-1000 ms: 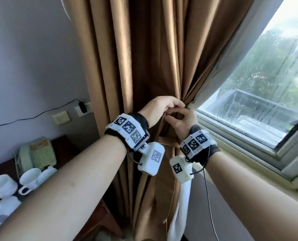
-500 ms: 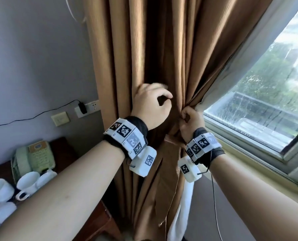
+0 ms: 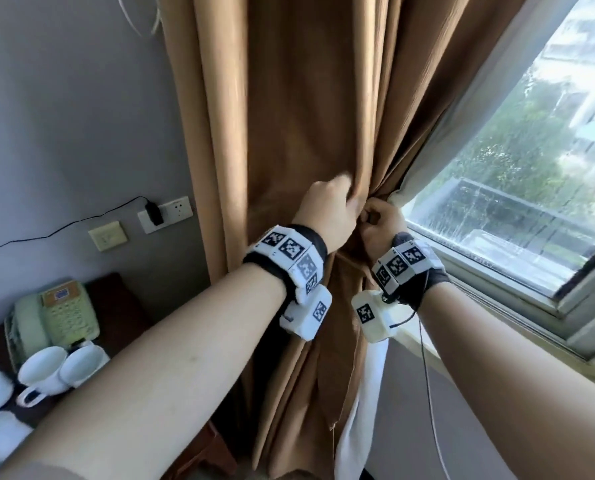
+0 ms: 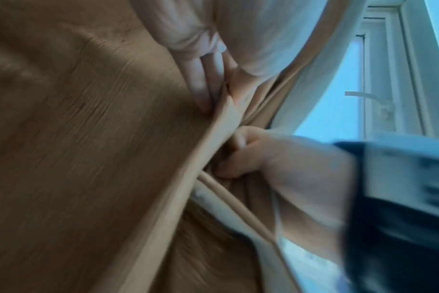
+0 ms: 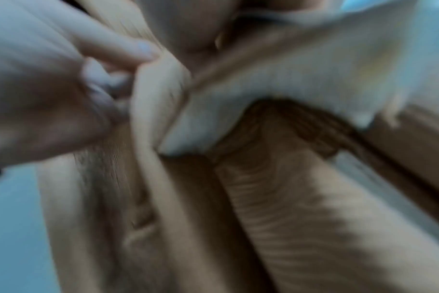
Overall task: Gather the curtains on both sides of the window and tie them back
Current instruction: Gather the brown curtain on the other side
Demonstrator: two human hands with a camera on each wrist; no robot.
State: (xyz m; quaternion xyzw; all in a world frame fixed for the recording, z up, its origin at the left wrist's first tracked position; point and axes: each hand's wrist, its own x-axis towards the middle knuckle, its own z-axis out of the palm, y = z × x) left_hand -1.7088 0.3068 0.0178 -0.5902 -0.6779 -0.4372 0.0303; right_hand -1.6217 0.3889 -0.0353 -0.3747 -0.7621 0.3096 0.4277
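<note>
A brown curtain [image 3: 289, 116] hangs bunched at the left side of the window [image 3: 518, 202]. My left hand [image 3: 334, 209] pinches a fold of it, fingers [image 4: 203, 87] and thumb clamping the cloth. Just to its right, almost touching, my right hand [image 3: 381, 223] holds the gathered bunch in a curled fist [image 4: 251, 156]. A narrow brown band [image 4: 228, 196] runs down below that fist; I cannot tell what it is tied to. A white lining [image 3: 362, 393] hangs below the wrists. The right wrist view is blurred and shows curled fingers [image 5: 108, 51] against brown folds [image 5: 276, 198].
At lower left a dark wooden table [image 3: 116, 299] carries a green telephone [image 3: 57, 313] and several white cups [image 3: 46, 368]. A wall socket with a plugged-in charger [image 3: 164, 214] is beside the curtain. The windowsill [image 3: 497, 362] runs under my right forearm.
My left hand, which had reached out to the left with fingers spread, has closed on a fold and come right against the right hand. The right hand has kept its hold.
</note>
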